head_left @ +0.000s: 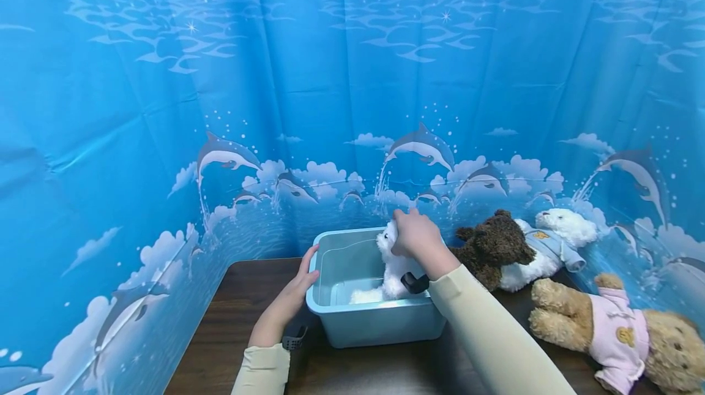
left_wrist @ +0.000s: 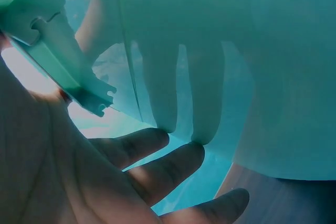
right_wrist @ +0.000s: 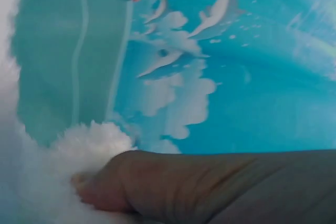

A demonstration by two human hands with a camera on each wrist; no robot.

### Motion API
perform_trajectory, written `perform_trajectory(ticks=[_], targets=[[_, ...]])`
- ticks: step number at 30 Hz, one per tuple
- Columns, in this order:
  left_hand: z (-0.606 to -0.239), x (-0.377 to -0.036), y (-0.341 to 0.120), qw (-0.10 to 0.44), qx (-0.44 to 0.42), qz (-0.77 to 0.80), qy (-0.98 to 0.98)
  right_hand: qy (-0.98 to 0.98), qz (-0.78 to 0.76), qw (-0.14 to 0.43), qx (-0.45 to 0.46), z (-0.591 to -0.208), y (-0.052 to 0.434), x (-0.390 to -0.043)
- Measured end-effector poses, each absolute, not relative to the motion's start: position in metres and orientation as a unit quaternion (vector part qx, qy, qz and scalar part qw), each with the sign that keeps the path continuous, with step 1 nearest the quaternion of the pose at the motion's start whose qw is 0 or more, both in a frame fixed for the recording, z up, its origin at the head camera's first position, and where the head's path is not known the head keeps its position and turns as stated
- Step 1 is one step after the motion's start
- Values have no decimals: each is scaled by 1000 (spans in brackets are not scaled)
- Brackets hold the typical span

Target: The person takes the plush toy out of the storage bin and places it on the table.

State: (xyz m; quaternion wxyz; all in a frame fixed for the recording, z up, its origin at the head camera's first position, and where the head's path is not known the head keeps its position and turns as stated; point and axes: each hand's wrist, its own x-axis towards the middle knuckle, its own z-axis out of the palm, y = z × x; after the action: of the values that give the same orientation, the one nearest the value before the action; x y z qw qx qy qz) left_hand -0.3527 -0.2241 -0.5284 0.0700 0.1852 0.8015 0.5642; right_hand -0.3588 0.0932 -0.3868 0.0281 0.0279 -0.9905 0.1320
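Inside blue bin point(head_left: 374, 321): white plush toy point(head_left: 392, 272), upright, long axis vertical. Right hand point(head_left: 417, 237) clamps its head from above. Left hand point(head_left: 305, 282), fingers straight, steadies bin's left rim.

The bin point(head_left: 374, 315) stood on the table point(head_left: 231, 321). The white plush dog point(head_left: 392, 272) was inside it. Right of the bin lay three teddy bears point(head_left: 496, 248), against the curtain point(head_left: 352, 76) behind.

Plush toys: four, namely one white toy point(head_left: 392, 266) under the right hand point(head_left: 417, 237), three to its right. Bins: one point(head_left: 374, 321). Hands: two.
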Motion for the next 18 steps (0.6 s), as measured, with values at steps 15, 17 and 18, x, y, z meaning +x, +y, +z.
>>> perform_trajectory(ticks=[15, 17, 18], targets=[[-528, -350, -224, 62, 187, 561, 804, -951, 216, 222, 6, -344, 116, -309], [-529, -351, -224, 61, 186, 563, 803, -941, 230, 248, 4, -339, 122, -302], [-529, -351, -224, 60, 185, 563, 803, -935, 236, 263, 5, -337, 125, -298]])
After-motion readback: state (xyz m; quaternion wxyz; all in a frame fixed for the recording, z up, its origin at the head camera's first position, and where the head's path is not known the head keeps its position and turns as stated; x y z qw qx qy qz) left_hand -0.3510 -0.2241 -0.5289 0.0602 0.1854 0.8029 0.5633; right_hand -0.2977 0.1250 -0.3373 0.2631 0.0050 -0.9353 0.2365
